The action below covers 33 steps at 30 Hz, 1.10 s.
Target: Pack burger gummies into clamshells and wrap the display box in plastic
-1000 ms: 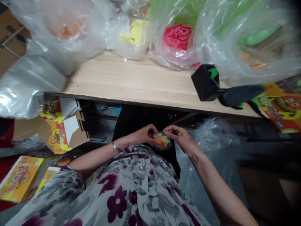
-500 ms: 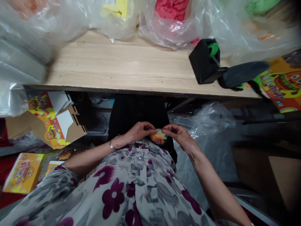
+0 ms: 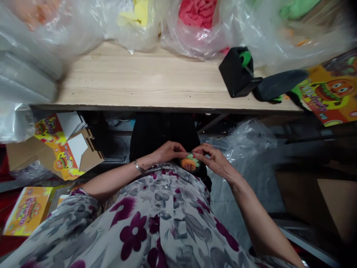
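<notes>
Packet (image 3: 190, 164), one only, over the lap (image 3: 164, 130), its top edge pinched between left hand (image 3: 170, 151) and right hand (image 3: 214, 159), short of the worktop (image 3: 134, 78), whose wood stretches left of one tape dispenser (image 3: 235, 76)

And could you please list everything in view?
tabletop: 1, light wood, upper half
packet: 1, orange and green, below tabletop
filled bags: at least 4, clear, tabletop's back
tape dispenser: 1, black and green, tabletop's right
elongated object: 1, grey, beside dispenser
burger-printed packaging: 1, orange, tabletop's right end
plastic packaging: unclear count, clear, tabletop's left
opened cartons: several, brown and orange, below left
printed box: 1, yellow, lower left
loose plastic: unclear count, clear, below right
cardboard: unclear count, brown, lower right
bracelet: 1, silver, left wrist
floral shirt: 1, white and purple, foreground
left hand: 1, bare, pinching packet's left
right hand: 1, bare, pinching packet's right
</notes>
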Each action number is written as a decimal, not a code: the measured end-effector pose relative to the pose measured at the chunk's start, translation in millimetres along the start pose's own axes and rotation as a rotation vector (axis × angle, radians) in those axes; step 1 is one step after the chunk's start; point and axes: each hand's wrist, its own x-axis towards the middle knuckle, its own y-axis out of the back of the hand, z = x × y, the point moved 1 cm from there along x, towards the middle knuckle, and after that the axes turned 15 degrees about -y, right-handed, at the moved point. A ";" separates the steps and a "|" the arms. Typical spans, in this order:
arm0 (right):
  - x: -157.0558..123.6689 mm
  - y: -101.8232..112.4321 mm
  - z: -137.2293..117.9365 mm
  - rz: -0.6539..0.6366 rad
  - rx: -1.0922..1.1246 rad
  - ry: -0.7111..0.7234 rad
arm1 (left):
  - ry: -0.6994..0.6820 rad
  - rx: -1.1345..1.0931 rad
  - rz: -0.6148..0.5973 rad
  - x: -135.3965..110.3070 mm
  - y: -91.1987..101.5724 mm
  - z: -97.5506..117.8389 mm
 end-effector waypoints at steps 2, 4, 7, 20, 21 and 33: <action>-0.4 2.7 -0.5 -0.021 -0.027 0.038 | -0.029 0.004 -0.026 2.9 -0.8 4.8; -0.2 3.0 6.0 -0.015 0.031 -0.007 | -0.047 -0.006 -0.022 3.0 -3.4 9.1; 0.2 3.1 21.8 0.016 0.149 -0.144 | -0.031 -0.043 0.018 1.1 -7.3 10.4; 22.6 9.1 1.2 -0.068 0.280 -0.203 | -0.110 0.157 -0.051 19.0 7.5 28.2; 23.5 7.4 3.7 -0.049 0.375 -0.240 | -0.111 0.163 -0.036 15.6 7.4 26.8; 14.9 8.1 -6.2 -0.080 0.134 -0.099 | -0.075 0.108 0.017 6.7 16.6 15.3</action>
